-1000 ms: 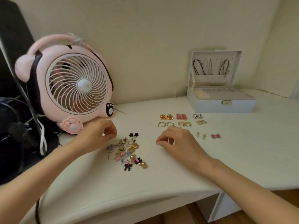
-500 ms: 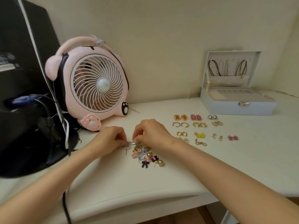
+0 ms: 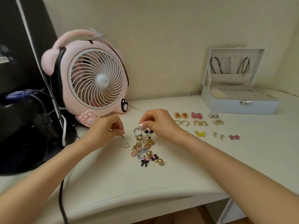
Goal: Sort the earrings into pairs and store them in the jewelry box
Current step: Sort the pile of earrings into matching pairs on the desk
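Head view: clear earring [image 3: 137, 131] at right hand [image 3: 160, 123], atop pile [image 3: 145, 147]

My view: both forearms bare, entering from lower corners, converging mid-desk. Left hand [image 3: 108, 129] knuckles up, fingers curled, tips pinching small earring [image 3: 122, 136]. Right hand [image 3: 161, 124] palm down, thumb and forefinger pinching clear earring [image 3: 137, 131]. Hands near, apart.

Over the earring pile [image 3: 144, 148], left hand [image 3: 105, 129] pinches a small piece [image 3: 122, 137], right hand [image 3: 161, 124] a clear earring [image 3: 137, 131].
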{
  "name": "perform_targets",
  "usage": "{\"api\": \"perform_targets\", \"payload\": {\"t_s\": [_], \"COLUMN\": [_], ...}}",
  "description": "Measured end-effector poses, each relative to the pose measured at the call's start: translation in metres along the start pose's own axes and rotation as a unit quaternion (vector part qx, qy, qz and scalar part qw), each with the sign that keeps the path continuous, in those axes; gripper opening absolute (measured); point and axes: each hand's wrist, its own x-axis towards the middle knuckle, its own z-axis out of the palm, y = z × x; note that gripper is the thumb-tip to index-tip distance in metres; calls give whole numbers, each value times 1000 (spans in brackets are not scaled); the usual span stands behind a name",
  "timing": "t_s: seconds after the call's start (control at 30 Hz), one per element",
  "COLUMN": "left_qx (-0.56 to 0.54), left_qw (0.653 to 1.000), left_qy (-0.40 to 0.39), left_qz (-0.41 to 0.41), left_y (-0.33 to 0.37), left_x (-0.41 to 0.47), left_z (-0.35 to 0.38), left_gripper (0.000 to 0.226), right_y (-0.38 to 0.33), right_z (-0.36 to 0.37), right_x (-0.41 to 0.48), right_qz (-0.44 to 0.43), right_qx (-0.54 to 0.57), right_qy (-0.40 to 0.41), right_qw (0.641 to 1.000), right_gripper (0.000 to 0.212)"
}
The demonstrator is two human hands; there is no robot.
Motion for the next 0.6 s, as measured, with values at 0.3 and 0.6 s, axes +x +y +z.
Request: {"api": "perform_targets", "payload": {"t_s": [0.3,0.6], "left_qx": [8,114], "left_qw": [990,980], "left_qy": [-89,-112], "left_qz": [112,119], "left_y": [28,29], "left_x": [-11,-7], "left_z": [12,28], "left_gripper": [13,17], "right_y": [9,16], "right_z": [-17,-32], "right_x": [-9,-20], "right_qz": [-1,6], "right_qx": [-21,-27], "right_qy": [18,39], "right_qw": [1000,999], "right_gripper": [8,10]}}
